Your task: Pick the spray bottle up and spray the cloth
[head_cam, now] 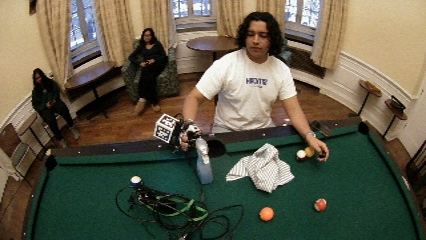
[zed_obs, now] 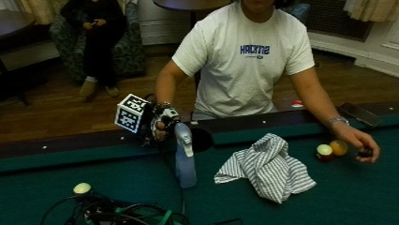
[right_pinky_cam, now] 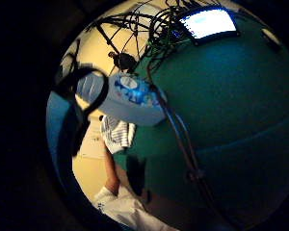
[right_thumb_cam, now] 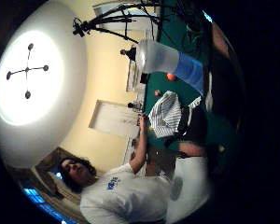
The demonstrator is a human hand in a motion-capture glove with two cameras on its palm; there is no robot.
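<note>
Gripping the spray bottle [zed_obs: 184, 159] by its head, the gloved right hand [zed_obs: 161, 121] holds it beside the striped cloth [zed_obs: 267, 171]; balls [zed_obs: 330, 150] and cables [zed_obs: 118, 211] occupy the tabletop [zed_obs: 349, 197].

spray bottle [zed_obs: 185, 164]: translucent plastic | cloth [zed_obs: 268, 171]: striped woven fabric | table [zed_obs: 349, 197]: matt felt

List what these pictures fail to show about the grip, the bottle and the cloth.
- Finger on the trigger: outside view, right hand covers the spray bottle head.
- Nozzle direction: too small in both outside views.
- Liquid level: bottle blurred in the palm views.
- Whether the striped cloth is wet: not discernible.
</note>
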